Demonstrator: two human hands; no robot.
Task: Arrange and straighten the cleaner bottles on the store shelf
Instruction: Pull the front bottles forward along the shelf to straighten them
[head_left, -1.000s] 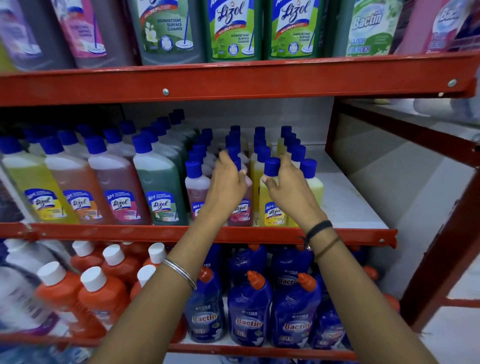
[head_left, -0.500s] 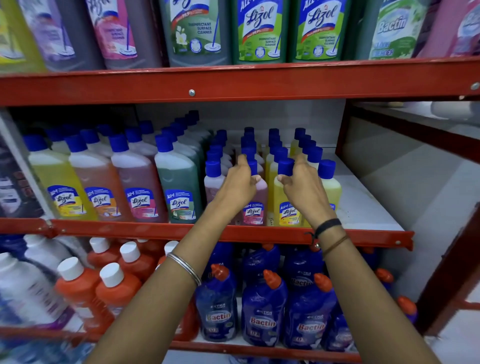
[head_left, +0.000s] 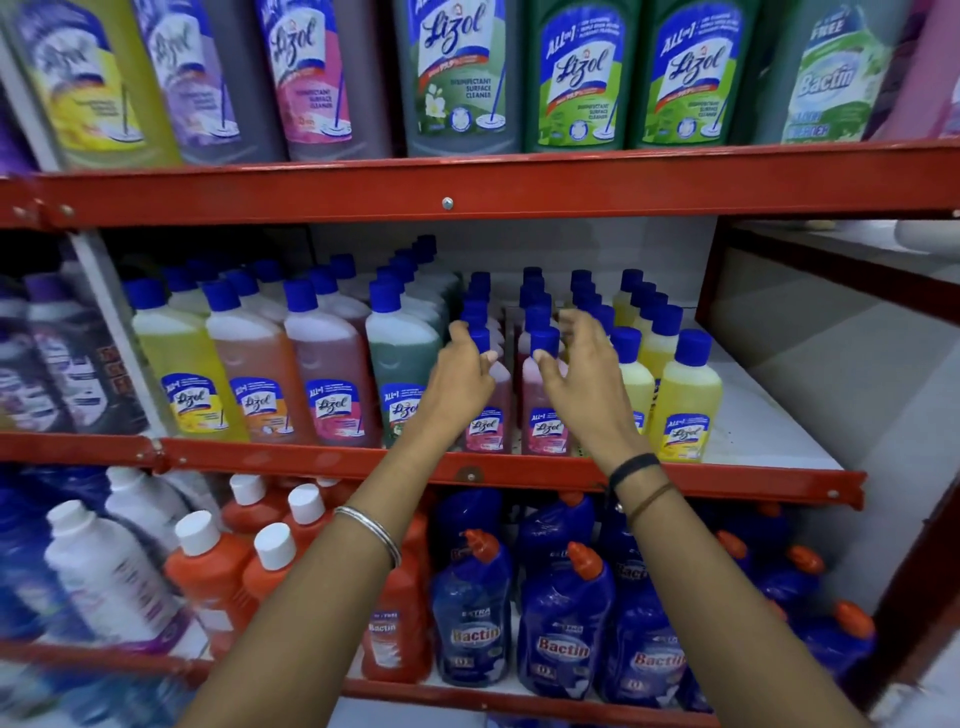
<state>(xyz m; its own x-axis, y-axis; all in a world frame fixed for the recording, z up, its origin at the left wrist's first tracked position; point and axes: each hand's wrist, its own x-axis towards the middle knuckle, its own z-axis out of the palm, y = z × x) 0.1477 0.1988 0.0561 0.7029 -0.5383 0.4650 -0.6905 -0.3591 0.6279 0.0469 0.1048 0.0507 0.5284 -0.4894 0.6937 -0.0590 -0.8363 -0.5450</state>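
Note:
Rows of small blue-capped Lizol bottles stand on the middle shelf (head_left: 727, 480). My left hand (head_left: 460, 376) curls around the neck of the front small pink bottle (head_left: 485, 428), finger and thumb either side of its cap. Just right of it stands a second small pink bottle (head_left: 544, 428). My right hand (head_left: 584, 374) hovers beside that bottle's cap with fingers spread, holding nothing. It hides part of a small yellow bottle (head_left: 636, 384). Another front yellow bottle (head_left: 684, 410) stands upright at the row's right end.
Larger Lizol bottles, yellow (head_left: 182, 374), orange (head_left: 254, 374), pink (head_left: 327, 374) and green (head_left: 400, 358), fill the shelf's left half. Bare white shelf (head_left: 763, 415) lies right of the yellow bottles. Big bottles (head_left: 457, 78) line the top shelf; blue Bactin bottles (head_left: 563, 623) and orange ones stand below.
My right hand has let go of the yellow bottle's cap, opened and moved left to the second pink bottle. My left hand has shifted left onto the neighbouring pink bottle.

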